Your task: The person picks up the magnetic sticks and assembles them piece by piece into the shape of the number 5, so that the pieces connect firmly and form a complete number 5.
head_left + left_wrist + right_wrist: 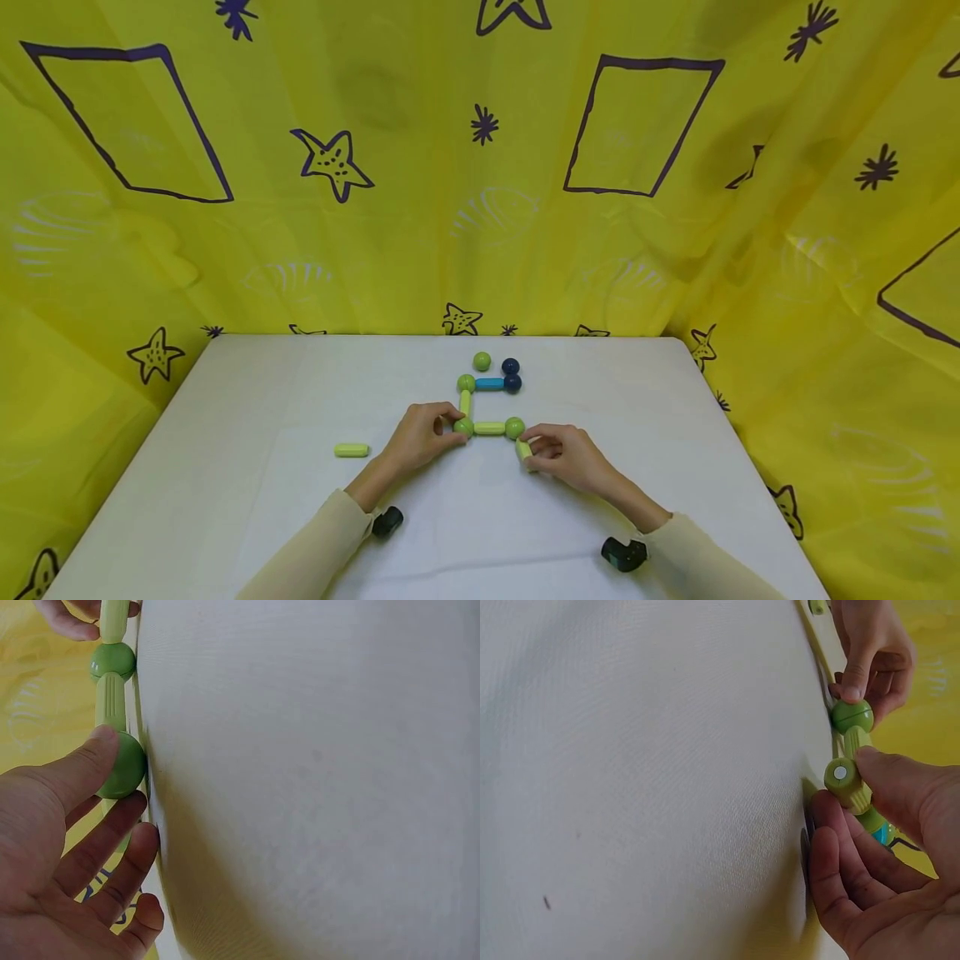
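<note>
Light-green rods and green balls form a joined shape on the table, with a blue rod (490, 384) and a dark blue ball (512, 383) at its far end. My left hand (425, 435) pinches the corner green ball (124, 766) between thumb and fingers. From that ball one light-green rod (490, 428) runs right to another green ball (514, 428). My right hand (573, 458) pinches a light-green rod (847, 785) whose far end is right at this ball; its near end shows a pale round disc.
A loose light-green rod (351, 450) lies left of the left hand. Behind the shape sit a loose green ball (482, 361) and a second dark blue ball (511, 366). Yellow patterned cloth (420, 233) hangs around the white table (300, 375).
</note>
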`<action>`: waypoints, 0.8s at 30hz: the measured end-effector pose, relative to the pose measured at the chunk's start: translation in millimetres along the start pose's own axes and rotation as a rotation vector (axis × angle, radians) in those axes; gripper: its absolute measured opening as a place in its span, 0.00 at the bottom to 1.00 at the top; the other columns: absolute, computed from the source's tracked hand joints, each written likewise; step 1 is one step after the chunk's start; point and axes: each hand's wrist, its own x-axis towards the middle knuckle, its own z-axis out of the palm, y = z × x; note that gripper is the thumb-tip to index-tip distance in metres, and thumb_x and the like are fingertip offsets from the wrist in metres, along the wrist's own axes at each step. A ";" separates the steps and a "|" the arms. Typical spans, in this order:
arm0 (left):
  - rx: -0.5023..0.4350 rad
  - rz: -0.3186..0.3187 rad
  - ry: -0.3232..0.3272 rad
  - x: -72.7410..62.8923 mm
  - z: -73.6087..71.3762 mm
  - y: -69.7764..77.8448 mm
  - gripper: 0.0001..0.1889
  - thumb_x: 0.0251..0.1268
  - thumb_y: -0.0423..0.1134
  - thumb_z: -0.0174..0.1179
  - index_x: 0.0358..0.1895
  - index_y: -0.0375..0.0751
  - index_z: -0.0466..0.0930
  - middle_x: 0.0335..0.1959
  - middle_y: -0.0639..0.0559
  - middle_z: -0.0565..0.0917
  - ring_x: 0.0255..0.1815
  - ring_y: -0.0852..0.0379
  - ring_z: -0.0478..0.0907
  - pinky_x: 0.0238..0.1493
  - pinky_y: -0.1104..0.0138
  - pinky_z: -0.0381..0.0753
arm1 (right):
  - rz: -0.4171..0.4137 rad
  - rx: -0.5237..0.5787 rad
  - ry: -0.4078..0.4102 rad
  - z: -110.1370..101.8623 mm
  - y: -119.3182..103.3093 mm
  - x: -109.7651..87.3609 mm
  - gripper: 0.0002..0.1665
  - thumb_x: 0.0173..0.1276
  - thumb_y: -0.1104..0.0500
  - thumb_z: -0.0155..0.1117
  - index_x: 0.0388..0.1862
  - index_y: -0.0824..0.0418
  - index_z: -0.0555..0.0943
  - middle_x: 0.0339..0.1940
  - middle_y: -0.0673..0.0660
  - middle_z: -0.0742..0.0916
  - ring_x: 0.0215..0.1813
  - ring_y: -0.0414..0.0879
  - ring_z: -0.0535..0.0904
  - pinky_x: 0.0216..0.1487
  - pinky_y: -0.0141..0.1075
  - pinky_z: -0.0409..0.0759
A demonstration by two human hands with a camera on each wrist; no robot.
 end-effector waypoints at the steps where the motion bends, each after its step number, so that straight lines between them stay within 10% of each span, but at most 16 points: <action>1: 0.000 0.001 0.001 -0.1 0.0 0.0 0.13 0.60 0.39 0.76 0.47 0.44 0.89 0.37 0.59 0.88 0.27 0.63 0.70 0.30 0.70 0.71 | 0.005 0.003 0.003 0.4 -0.3 0.1 0.17 0.65 0.59 0.76 0.53 0.59 0.86 0.40 0.53 0.91 0.39 0.39 0.86 0.40 0.31 0.82; 24: -0.011 0.023 0.014 -0.5 0.5 1.0 0.14 0.59 0.38 0.76 0.47 0.42 0.89 0.36 0.57 0.88 0.26 0.65 0.70 0.29 0.71 0.71 | 0.031 -0.004 0.070 12.2 -6.9 7.5 0.18 0.61 0.59 0.80 0.48 0.58 0.85 0.35 0.49 0.87 0.31 0.38 0.82 0.33 0.31 0.79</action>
